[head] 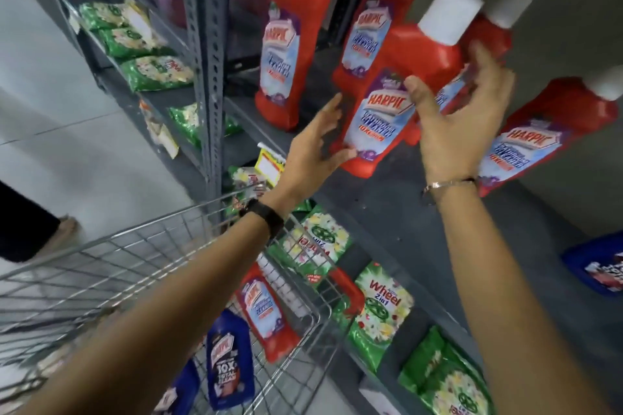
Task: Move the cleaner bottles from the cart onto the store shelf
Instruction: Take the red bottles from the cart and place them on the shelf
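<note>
Several red Harpic cleaner bottles with white caps stand on the grey store shelf [387,205]. One red bottle [381,125] stands near the shelf's front, between my two hands. My left hand [313,148] has its fingers spread and its thumb touches that bottle's lower left edge. My right hand [455,125] is spread too, thumb on the label, fingers beside another red bottle [485,40] behind. Neither hand closes around a bottle. Below, the wire cart [161,249] holds a red bottle [266,317] and a blue Harpic bottle [229,360].
More red bottles stand at the left [290,44], back [367,30] and right [546,135]. A blue bottle [600,266] lies at the shelf's right end. Green Wheel packs [381,310] fill the lower shelves. A perforated steel post [209,61] stands left. Someone's foot [64,229] is on the floor.
</note>
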